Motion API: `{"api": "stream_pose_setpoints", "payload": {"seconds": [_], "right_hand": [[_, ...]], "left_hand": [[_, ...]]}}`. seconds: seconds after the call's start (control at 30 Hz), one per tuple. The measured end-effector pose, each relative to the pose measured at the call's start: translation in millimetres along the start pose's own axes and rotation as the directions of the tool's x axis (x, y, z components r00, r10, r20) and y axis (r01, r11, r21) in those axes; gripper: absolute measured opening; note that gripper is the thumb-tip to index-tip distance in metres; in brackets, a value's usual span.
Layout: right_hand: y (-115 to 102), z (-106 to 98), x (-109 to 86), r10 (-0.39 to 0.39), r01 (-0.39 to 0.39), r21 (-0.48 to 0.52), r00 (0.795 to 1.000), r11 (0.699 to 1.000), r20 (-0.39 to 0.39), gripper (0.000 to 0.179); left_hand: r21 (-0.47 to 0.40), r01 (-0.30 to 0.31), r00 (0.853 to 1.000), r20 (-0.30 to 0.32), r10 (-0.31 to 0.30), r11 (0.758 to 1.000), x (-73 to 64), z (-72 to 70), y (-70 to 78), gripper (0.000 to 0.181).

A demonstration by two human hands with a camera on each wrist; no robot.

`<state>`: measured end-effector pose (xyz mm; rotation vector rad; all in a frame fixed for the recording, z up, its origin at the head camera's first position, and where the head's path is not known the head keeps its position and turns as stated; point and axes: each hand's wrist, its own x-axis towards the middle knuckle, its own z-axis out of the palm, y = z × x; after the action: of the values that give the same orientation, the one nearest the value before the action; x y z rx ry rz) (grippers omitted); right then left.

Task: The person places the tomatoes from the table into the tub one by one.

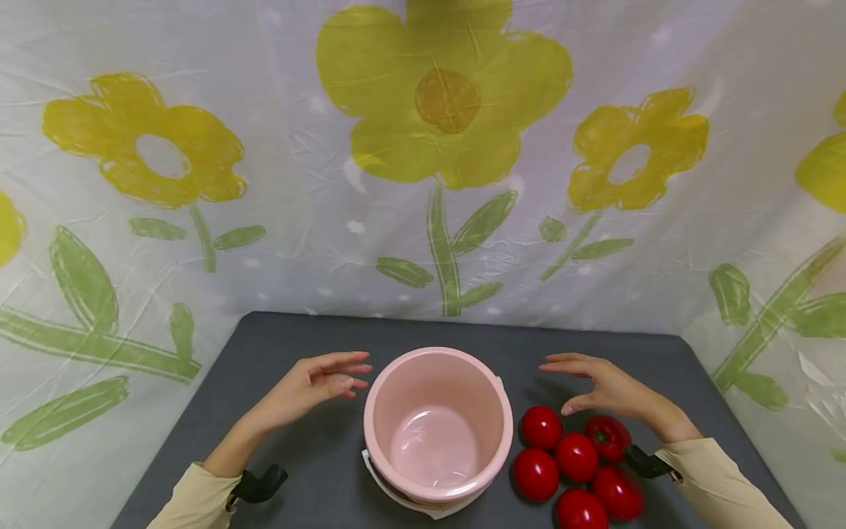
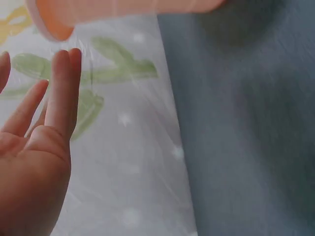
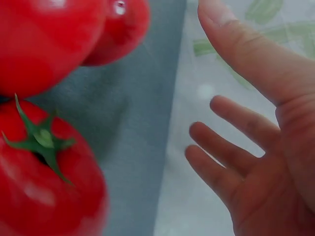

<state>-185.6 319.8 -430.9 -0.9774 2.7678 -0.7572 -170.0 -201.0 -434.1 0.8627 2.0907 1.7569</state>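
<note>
A pink bucket (image 1: 436, 441) stands upright on the table with its inside bare and a white handle (image 1: 396, 496) hanging down at its front. To its left my left hand (image 1: 324, 386) hovers with fingers extended, apart from the rim and holding nothing. On the bucket's right lie several red tomatoes (image 1: 577, 457), close together. Above and behind them my right hand (image 1: 604, 382) is held in the air, fingers spread and nothing in them. The right wrist view shows a tomato with a green calyx (image 3: 44, 139) beside that hand, not touched.
The dark grey table (image 1: 311, 455) has its far edge against a hanging cloth (image 1: 297, 242) printed with yellow flowers. The cloth also runs along both sides. A black strap mount (image 1: 261, 485) sits on the left wrist, another (image 1: 646, 463) on the right.
</note>
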Motion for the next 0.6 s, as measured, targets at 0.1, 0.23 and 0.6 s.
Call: {"api": "stream_pose_setpoints", "payload": {"seconds": [0.1,0.23,0.6], "right_hand": [[3,5,3.0,0.003,-0.008,0.085,0.998,0.996,0.06,0.062],[7,10,6.0,-0.001,-0.028,0.192,0.988,0.981,0.152,0.058],[17,24,11.7,0.02,-0.127,0.362,0.958,0.924,0.286,0.052]], "left_hand": [[-0.015,0.011,1.0,0.009,-0.011,1.0,3.9,6.3,2.8,0.044],[-0.044,0.043,0.999,0.018,-0.042,0.998,6.0,14.1,7.0,0.044],[-0.072,0.124,0.992,0.001,-0.124,0.99,9.6,26.3,14.3,0.049]]}}
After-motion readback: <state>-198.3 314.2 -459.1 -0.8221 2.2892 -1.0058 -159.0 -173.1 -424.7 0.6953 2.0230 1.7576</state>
